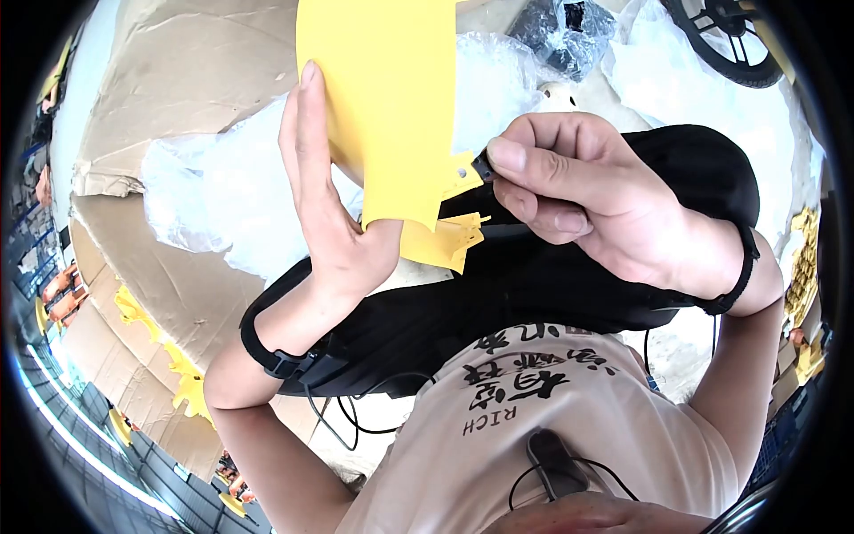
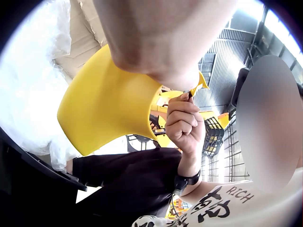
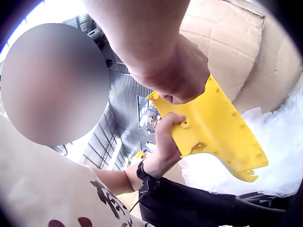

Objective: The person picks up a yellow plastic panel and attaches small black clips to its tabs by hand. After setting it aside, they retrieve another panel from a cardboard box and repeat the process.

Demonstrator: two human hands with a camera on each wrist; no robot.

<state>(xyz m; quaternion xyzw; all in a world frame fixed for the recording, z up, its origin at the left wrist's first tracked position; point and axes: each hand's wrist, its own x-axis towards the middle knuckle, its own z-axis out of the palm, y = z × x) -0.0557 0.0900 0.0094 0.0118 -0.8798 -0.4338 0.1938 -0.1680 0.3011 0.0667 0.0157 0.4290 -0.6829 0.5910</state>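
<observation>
A curved yellow plastic panel (image 1: 391,107) is held up over the lap by my left hand (image 1: 342,236). The fingers lie along its outer face, and in the right wrist view the left thumb (image 3: 171,122) presses the inner side near a small round boss. Between thumb and forefinger my right hand (image 1: 600,182) pinches a small black clip (image 1: 483,166). That clip is right at the holed tab on the panel's lower edge. In the right wrist view the right hand (image 3: 182,78) hides the clip and the panel's near corner.
Clear plastic wrap (image 1: 218,187) and cardboard (image 1: 178,80) lie at the left. A black spoked wheel (image 1: 734,40) and a black part in clear plastic (image 1: 565,40) are at the back. Yellow parts (image 1: 187,383) lie by the cardboard. Cables (image 1: 342,423) hang near the waist.
</observation>
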